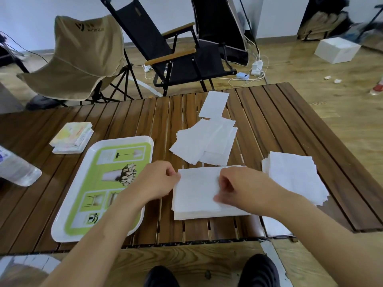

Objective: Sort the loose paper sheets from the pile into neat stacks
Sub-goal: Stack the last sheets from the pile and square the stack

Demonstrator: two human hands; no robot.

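Where the slatted surface (269,121) nears its front edge, paper stack (196,195) lies squared; left hand (157,181) pinches its left edge, right hand (242,189) pinches the top sheet; loose pile (205,143) just beyond.

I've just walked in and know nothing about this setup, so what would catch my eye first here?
Probably the two bare hands at the near edge of the slatted wooden table: the left hand and right hand are squaring up a stack of white sheets. Just beyond lies a loose, fanned pile of paper, with another white stack to the right. A bright green-and-white tray sits to the left.
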